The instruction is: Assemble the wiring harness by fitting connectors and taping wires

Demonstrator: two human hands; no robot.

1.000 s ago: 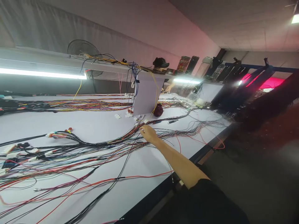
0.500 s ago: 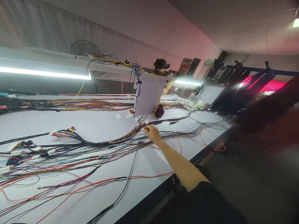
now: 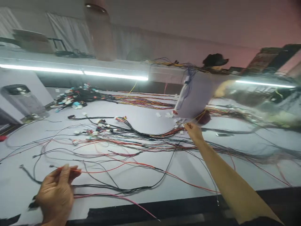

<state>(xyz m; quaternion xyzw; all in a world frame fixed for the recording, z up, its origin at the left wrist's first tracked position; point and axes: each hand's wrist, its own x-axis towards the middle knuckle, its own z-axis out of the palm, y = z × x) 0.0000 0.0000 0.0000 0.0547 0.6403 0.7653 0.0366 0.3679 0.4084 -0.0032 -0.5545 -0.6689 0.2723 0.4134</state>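
Note:
My right hand (image 3: 193,131) reaches far across the white table (image 3: 145,179), fingers pinched on a wire end by small white connectors (image 3: 179,125). A thick bundle of coloured wires (image 3: 150,138) runs left from it. Near the table's front edge my left hand (image 3: 55,191) pinches a thin red wire (image 3: 98,171) between thumb and fingers. A black cable (image 3: 131,189) lies just right of that hand.
A clear jar with a metal lid (image 3: 23,102) stands at the far left. A pile of connectors (image 3: 70,99) lies at the back. Another person (image 3: 211,78) works behind a white upright panel (image 3: 195,97). Light strips (image 3: 70,71) run overhead.
The view has swung left. My left hand has come into view holding a red wire. My right hand stays pinched at the same spot by the connectors.

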